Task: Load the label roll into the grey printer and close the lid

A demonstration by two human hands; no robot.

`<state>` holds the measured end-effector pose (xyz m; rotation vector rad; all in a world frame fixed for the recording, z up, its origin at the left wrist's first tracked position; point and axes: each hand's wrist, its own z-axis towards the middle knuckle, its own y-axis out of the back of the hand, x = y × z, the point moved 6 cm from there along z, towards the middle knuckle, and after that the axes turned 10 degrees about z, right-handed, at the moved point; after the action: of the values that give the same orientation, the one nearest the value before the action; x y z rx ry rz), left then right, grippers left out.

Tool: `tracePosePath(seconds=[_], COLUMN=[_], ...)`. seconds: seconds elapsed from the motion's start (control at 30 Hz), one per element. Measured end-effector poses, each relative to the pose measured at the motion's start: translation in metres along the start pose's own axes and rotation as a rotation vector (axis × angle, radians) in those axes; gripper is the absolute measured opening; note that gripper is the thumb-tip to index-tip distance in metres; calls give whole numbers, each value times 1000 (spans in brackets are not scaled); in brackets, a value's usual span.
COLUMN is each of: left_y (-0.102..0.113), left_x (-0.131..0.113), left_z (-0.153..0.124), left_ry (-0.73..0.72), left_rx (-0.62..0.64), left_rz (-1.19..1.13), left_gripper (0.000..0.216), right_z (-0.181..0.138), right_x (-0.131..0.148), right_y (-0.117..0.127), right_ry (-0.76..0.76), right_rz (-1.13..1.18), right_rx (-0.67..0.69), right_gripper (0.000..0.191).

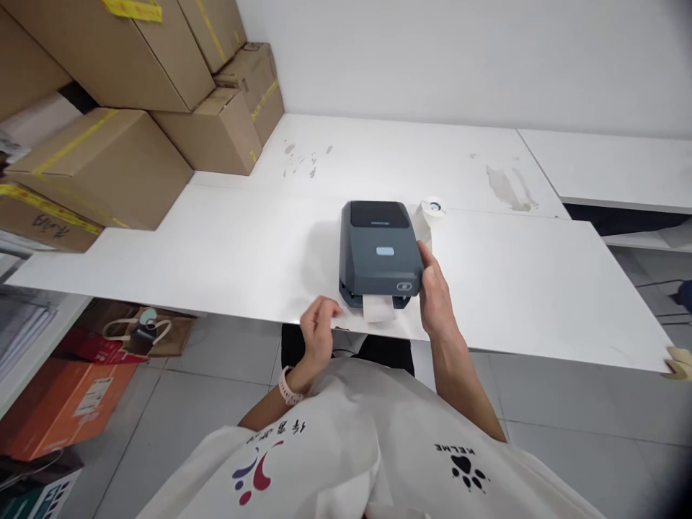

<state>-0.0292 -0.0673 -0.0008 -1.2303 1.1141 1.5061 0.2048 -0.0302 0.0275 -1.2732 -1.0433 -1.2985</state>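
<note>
A dark grey label printer (378, 249) sits near the front edge of the white table. From the slot at its front a white strip of label paper (379, 308) hangs out, and a gap shows under the lid's front corners. My right hand (435, 299) grips the printer's front right side, with the fingers along its flank, partly hidden. To the left of the paper, at the table edge, my left hand (318, 328) is loosely curled, apart from the printer, with nothing visible in it. Behind the printer's right side lies a white label roll (432, 209) with its paper trailing down.
Taped cardboard boxes (108, 162) are stacked on the table's left end. The white table (519, 288) has worn patches near the wall. Below left are an orange box (81, 404) and a paper bag (173, 335). A corner guard (679, 362) sits at the right front corner.
</note>
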Motion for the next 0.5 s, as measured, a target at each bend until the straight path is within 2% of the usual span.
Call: tracePosePath(seconds=[0.03, 0.1, 0.2, 0.37, 0.5], left_y=[7, 9, -8, -41, -51], left_x=[-1, -2, -3, -3, -5], left_z=[8, 28, 62, 96, 108], left_ry=[-19, -9, 17, 107, 136], left_rx=[-87, -125, -8, 206, 237], left_rz=[18, 61, 153, 257, 349], left_gripper=[38, 28, 25, 52, 68], right_z=[1, 9, 38, 113, 161], right_x=[2, 7, 19, 47, 60], right_y=[0, -3, -8, -11, -11], right_ry=[36, 102, 174, 327, 407], right_rz=[-6, -43, -144, -318, -372], right_rx=[10, 36, 40, -2, -30], right_gripper=[69, 72, 75, 79, 80])
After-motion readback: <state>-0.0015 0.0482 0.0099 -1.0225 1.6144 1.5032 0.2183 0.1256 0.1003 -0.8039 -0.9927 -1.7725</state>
